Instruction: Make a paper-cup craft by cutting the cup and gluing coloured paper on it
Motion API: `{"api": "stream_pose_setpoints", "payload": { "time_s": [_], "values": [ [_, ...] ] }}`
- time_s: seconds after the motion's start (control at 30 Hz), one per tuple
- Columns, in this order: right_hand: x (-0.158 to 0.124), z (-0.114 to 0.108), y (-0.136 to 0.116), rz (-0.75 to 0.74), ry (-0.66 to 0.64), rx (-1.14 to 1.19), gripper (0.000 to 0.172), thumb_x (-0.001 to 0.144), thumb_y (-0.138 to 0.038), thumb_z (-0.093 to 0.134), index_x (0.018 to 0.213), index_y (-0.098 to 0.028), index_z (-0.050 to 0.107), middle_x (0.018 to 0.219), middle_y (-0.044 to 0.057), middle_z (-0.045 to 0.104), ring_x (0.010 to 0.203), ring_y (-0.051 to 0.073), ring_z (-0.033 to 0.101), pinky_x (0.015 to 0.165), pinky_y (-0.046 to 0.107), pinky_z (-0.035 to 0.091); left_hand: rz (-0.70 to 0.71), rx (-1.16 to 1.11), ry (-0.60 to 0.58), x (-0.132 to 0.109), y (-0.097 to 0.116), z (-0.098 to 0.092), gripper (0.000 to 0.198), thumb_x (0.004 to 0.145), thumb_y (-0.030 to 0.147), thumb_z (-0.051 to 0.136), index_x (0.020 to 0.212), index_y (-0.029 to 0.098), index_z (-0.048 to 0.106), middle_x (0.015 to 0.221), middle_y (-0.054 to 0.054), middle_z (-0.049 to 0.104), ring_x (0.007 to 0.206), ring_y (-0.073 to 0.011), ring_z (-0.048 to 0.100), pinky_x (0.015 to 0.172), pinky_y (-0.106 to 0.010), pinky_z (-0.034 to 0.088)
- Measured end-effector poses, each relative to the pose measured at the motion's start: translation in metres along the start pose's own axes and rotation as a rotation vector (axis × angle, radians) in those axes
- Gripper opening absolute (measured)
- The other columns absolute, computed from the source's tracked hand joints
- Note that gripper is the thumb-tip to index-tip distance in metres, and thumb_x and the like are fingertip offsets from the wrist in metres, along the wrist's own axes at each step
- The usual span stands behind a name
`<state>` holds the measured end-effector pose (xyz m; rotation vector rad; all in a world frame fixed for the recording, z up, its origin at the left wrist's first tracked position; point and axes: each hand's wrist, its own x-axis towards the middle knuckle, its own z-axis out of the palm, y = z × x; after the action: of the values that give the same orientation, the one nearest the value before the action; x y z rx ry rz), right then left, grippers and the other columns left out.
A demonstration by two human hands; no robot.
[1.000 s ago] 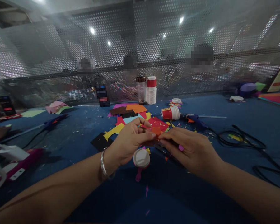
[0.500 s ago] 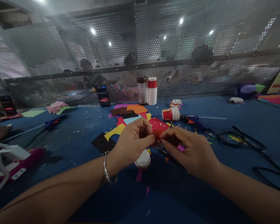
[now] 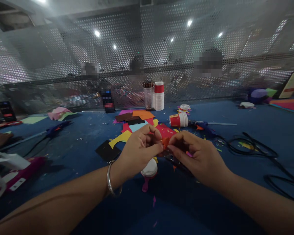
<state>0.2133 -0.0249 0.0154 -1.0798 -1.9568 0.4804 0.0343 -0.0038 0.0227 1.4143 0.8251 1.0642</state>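
Observation:
Between my two hands is a small orange-red piece (image 3: pixel 165 143), pinched from both sides. My left hand (image 3: pixel 143 147), with a silver bangle at the wrist, grips its left edge between thumb and fingers. The thumb and index finger of my right hand (image 3: pixel 198 156) hold its right edge. Just below my left hand stands a white-topped cup (image 3: pixel 149 168) with a purple paper strip (image 3: pixel 145 185) at its front. Behind my hands lies red paper (image 3: pixel 167 130). Dark scissors (image 3: pixel 177 162) are partly hidden by my right hand.
Coloured sheets (image 3: pixel 143 115), a jar (image 3: pixel 148 96) and stacked cups (image 3: pixel 158 98) stand or lie ahead. A cup on its side (image 3: pixel 178 120) is near a blue glue gun (image 3: pixel 205 127). Black cable (image 3: pixel 252 151) loops rightward; a power strip (image 3: pixel 19 176) and another person's hand (image 3: pixel 0 142) are left.
The orange-red piece has turned and changed shape slightly between my fingers. Both hands keep their pinch in nearly the same place, and the view has shifted slightly.

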Motion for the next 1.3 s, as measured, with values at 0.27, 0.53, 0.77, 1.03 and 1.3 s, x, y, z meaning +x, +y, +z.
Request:
{"api": "stream_pose_setpoints", "payload": {
  "time_s": [0.27, 0.53, 0.77, 1.03, 1.3],
  "values": [
    [-0.001, -0.001, -0.001, 0.024, 0.025, -0.010, 0.008, 0.092, -0.023, 0.056, 0.085, -0.020, 0.061, 0.072, -0.002, 0.069, 0.063, 0.011, 0.063, 0.059, 0.021, 0.047, -0.002, 0.011, -0.023, -0.002, 0.001, -0.001, 0.035, 0.068, 0.013, 0.068, 0.095, 0.021, 0.048, 0.065, 0.006, 0.062, 0.060, -0.0105, 0.062, 0.063, -0.025, 0.052],
    [0.000, -0.001, 0.000, -0.031, 0.057, -0.037, 0.011, 0.091, -0.022, 0.057, 0.082, -0.019, 0.062, 0.066, -0.004, 0.065, 0.057, 0.009, 0.058, 0.055, 0.019, 0.044, 0.042, 0.074, -0.004, -0.002, -0.003, 0.000, 0.040, 0.071, 0.018, 0.074, 0.098, 0.022, 0.045, 0.066, 0.006, 0.064, 0.061, -0.0124, 0.065, 0.061, -0.026, 0.052],
    [-0.001, 0.000, 0.001, -0.037, 0.057, -0.043, 0.011, 0.090, -0.020, 0.058, 0.081, -0.019, 0.063, 0.066, -0.004, 0.064, 0.057, 0.008, 0.057, 0.055, 0.018, 0.043, 0.071, 0.088, -0.004, -0.002, -0.005, -0.002, 0.034, 0.075, 0.019, 0.072, 0.098, 0.022, 0.046, 0.067, 0.005, 0.065, 0.062, -0.0124, 0.065, 0.063, -0.026, 0.055],
    [0.001, 0.001, 0.001, 0.003, 0.076, -0.013, 0.010, 0.089, -0.023, 0.057, 0.081, -0.020, 0.061, 0.067, -0.003, 0.065, 0.059, 0.010, 0.059, 0.056, 0.021, 0.044, 0.264, 0.303, 0.061, -0.006, -0.009, -0.003, 0.021, 0.080, 0.016, 0.067, 0.089, 0.021, 0.050, 0.072, 0.005, 0.058, 0.066, -0.0099, 0.060, 0.060, -0.022, 0.051],
    [0.003, 0.000, 0.000, 0.183, -0.031, 0.327, 0.017, 0.087, -0.036, 0.058, 0.083, -0.020, 0.055, 0.062, -0.003, 0.055, 0.051, 0.011, 0.052, 0.047, 0.023, 0.044, 0.439, 0.425, 0.068, -0.006, -0.012, -0.004, 0.018, 0.083, 0.017, 0.066, 0.083, 0.021, 0.048, 0.076, 0.005, 0.051, 0.067, -0.0087, 0.054, 0.060, -0.021, 0.048]
  ]
}}
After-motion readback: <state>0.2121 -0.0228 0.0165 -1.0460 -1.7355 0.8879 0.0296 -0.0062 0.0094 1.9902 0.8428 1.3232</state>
